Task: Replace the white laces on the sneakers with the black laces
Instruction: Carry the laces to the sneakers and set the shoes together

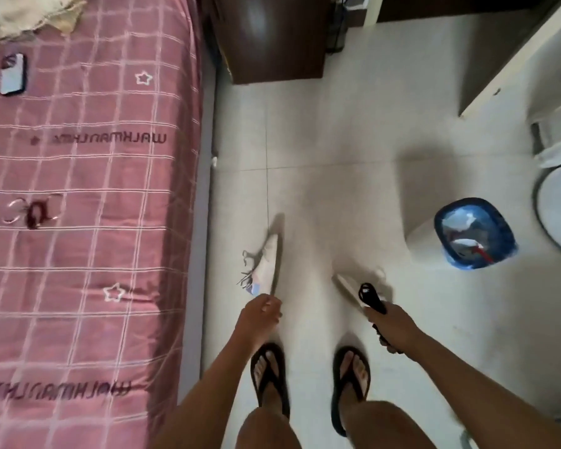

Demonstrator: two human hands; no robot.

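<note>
Head view, the only view supplied. A person stands on a pale tiled floor (pixel 353 140) beside a bed with a pink checked cover (pixel 88 196), wearing black flip-flops (pixel 268 374).

The left hand (pixel 261 314) is clenched around the heel end of a white sneaker (pixel 266 267), which hangs toe-away and clear of the floor. Dark lace ends appear to trail from its eyelet side, though motion blur prevents confirming their colour.

The right hand (pixel 391 325) grips two items together: the second white sneaker (pixel 348 288), seen sole-edge on, and a bundle of black laces (pixel 371 298) whose loop stands above the fist and whose tail shows below it. A pale loop beyond this shoe may be its white lace.

Handling assessment: the sneakers look light and semi-rigid; the heel counter or the sole edge gives the firmest hold, while the soft upper would fold under pressure. The laces are limp, light and prone to tangling or slipping from a shared grip; they are best taken near the stiff tips for threading.

Task status, as judged: relacing is not under way; both shoes are being carried.

Other items: a phone (pixel 12 74) and hair ties (pixel 33 210) lie on the bed; a blue-lined waste bin (pixel 475 233) stands on the floor to the right.
</note>
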